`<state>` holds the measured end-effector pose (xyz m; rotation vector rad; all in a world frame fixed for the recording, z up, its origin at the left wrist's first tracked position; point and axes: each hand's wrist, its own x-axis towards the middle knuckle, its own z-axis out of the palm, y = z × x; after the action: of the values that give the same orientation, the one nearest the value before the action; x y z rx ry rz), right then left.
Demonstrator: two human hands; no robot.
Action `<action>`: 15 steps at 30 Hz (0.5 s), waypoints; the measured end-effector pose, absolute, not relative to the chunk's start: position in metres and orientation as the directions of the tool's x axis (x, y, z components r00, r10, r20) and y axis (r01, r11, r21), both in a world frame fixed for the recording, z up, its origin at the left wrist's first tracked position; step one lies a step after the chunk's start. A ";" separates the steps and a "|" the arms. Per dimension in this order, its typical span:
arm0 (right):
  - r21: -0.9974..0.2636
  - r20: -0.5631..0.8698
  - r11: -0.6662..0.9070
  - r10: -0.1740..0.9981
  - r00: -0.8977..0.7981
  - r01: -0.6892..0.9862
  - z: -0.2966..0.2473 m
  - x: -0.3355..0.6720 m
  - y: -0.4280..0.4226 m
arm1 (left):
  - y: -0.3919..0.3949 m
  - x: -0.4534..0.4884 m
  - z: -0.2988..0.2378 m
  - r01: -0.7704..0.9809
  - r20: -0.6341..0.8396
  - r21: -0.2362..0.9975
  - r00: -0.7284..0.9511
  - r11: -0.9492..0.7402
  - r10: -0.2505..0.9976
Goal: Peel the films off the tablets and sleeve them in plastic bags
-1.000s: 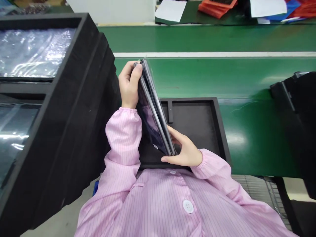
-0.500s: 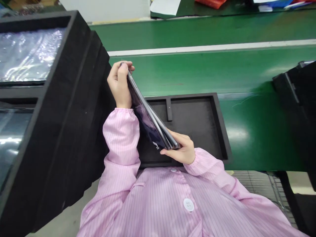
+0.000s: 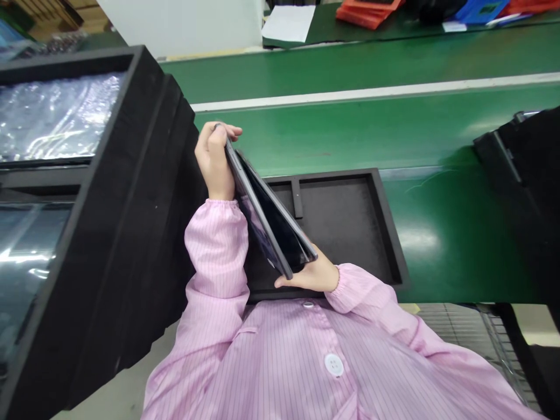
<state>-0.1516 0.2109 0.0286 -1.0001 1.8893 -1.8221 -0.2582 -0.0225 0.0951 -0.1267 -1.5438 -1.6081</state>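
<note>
A slim dark laptop (image 3: 273,216) is held tilted above a black foam tray (image 3: 341,227), its two thin halves spread in a narrow V with a dark glossy inner face showing. My left hand (image 3: 214,157) grips its upper end between thumb and fingers. My right hand (image 3: 312,274) cradles the lower end, with the fingers under the edge and partly hidden by it. Below the laptop, the tray's inner floor is partly out of sight.
A tall black foam-walled tray (image 3: 131,175) with plastic-wrapped sheets (image 3: 56,116) stands close on the left. A green conveyor belt (image 3: 350,134) runs behind. A black object (image 3: 516,175) sits at the right. Paper (image 3: 289,23) and orange items (image 3: 365,13) lie beyond.
The laptop's halves have spread wider apart, showing the dark inner face. My right hand has shifted down toward the lower edge, and the view has moved slightly.
</note>
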 end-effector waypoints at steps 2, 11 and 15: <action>-0.967 0.219 -0.059 -0.695 -0.685 -0.249 0.028 -0.155 0.213 | -0.026 -0.257 0.094 0.610 0.589 0.777 -0.612 0.159 -0.528; -0.942 0.293 0.053 -0.348 -0.891 -0.330 0.025 -0.148 0.213 | -0.030 -0.261 0.088 0.532 0.558 0.817 -0.632 0.223 -0.538; -0.904 0.383 0.106 -0.225 -0.896 -0.414 0.016 -0.133 0.211 | -0.033 -0.262 0.085 0.558 0.577 0.799 -0.606 0.224 -0.548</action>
<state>-0.1331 0.2107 0.0165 -0.7117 2.4418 -2.0885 -0.2624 -0.0333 0.0845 -0.0095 -1.5969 -1.5447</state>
